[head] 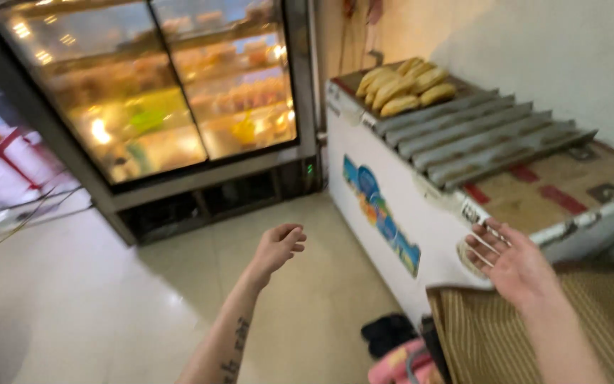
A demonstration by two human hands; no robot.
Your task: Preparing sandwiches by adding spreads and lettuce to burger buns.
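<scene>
Here, empty hands (392,256) hover between display fridge (172,92) and chest freezer (392,178)

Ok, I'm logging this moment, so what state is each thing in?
Left hand: empty, fingers curled, held over the floor.
Right hand: empty, open, palm up, near the freezer edge.
Display case: glass doors shut, lit inside.
Freezer: lid shut.
Bread rolls: piled on the freezer's far end.
Trays: stacked, overlapping, empty.

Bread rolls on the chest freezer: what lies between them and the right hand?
In the head view, ridged grey metal trays lie between the bread rolls and the right hand.
</scene>
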